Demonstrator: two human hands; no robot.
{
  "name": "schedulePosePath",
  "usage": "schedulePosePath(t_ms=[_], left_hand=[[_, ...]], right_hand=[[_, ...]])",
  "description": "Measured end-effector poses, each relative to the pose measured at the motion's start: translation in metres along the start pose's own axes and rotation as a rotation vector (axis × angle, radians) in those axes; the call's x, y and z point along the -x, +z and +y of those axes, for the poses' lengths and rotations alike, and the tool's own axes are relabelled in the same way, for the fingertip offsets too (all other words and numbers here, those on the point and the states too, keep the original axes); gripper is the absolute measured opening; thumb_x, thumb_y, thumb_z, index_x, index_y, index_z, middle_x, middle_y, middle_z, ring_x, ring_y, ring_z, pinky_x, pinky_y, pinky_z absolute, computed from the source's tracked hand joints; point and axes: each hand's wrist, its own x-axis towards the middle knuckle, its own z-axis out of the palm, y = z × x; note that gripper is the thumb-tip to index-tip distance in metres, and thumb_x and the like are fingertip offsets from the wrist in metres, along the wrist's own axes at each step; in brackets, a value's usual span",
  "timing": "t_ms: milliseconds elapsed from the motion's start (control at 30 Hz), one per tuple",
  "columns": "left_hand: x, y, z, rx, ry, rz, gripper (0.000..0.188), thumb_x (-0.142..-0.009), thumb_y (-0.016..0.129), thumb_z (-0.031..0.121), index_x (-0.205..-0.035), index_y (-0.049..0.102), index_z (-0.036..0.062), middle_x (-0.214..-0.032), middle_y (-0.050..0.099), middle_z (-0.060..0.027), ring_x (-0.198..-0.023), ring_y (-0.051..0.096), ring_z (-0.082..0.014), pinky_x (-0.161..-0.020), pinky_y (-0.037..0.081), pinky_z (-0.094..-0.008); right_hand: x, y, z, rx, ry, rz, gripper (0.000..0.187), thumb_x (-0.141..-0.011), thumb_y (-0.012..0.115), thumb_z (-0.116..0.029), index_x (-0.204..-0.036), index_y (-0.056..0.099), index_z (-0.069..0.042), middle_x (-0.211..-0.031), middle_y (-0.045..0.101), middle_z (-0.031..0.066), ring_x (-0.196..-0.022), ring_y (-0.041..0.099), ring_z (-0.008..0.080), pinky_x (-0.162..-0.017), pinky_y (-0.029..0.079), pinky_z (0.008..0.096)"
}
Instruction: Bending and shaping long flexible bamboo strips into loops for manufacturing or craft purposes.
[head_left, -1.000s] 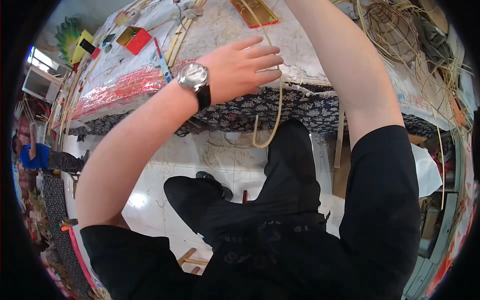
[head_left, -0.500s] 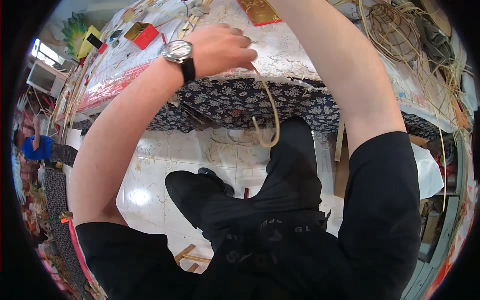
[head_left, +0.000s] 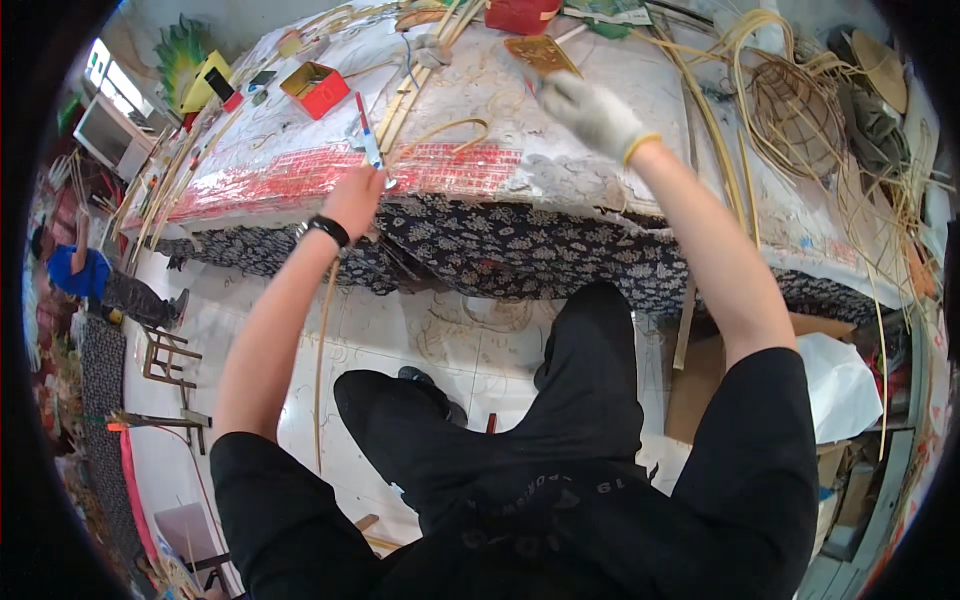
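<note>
At the near edge of the worktable (head_left: 590, 165), my left hand (head_left: 354, 204) is closed around a thin tan cane-like strip (head_left: 321, 390). One length hangs below the hand towards the floor, while the hooked end (head_left: 460, 126) curves over the tabletop. Just beyond the fingers lies a slim red, blue and white tool (head_left: 366, 130); its kind is unclear. My right hand (head_left: 592, 118), in a white glove with a yellow cuff, reaches to the near corner of a gold-lined tin (head_left: 541, 54). Its fingers look curled, and whatever they grip is hidden.
An open red box (head_left: 316, 92) stands left of several flat strips (head_left: 408, 105). At the right are a woven wire-like frame (head_left: 795, 105) and loose strips. Patterned dark cloth (head_left: 520, 245) hangs from the table. A person in blue (head_left: 80, 270) is far left, near a stool (head_left: 168, 358).
My left hand has dropped back to the table edge, and the strip's hooked end has gone from hanging over my lap to the tabletop. My gloved right hand has come into view.
</note>
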Motion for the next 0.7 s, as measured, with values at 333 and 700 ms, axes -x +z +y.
schedulePosePath(t_ms=[333, 700], left_hand=[[0.045, 0.048, 0.031, 0.549, -0.369, -0.094, 0.038, -0.102, 0.047, 0.031, -0.090, 0.061, -0.0020, -0.077, 0.062, -0.0212, -0.077, 0.060, -0.0386, -0.074, 0.047, -0.0440], [0.074, 0.051, 0.039, 1.079, -0.626, -0.180, 0.031, -0.107, 0.044, 0.037, -0.089, 0.051, 0.0115, -0.063, 0.044, 0.0050, -0.047, 0.040, -0.0071, -0.041, 0.030, -0.0254]], right_hand=[[0.012, 0.040, -0.038, 0.041, -0.037, -0.087, 0.031, -0.098, 0.056, -0.029, -0.121, 0.062, -0.010, -0.102, 0.068, 0.0222, -0.095, 0.065, 0.0419, -0.082, 0.051, 0.0491], [0.004, 0.051, -0.031, 0.125, -0.142, -0.107, 0.026, -0.094, 0.060, -0.029, -0.111, 0.063, -0.009, -0.095, 0.068, 0.0206, -0.091, 0.064, 0.0419, -0.078, 0.051, 0.0510]])
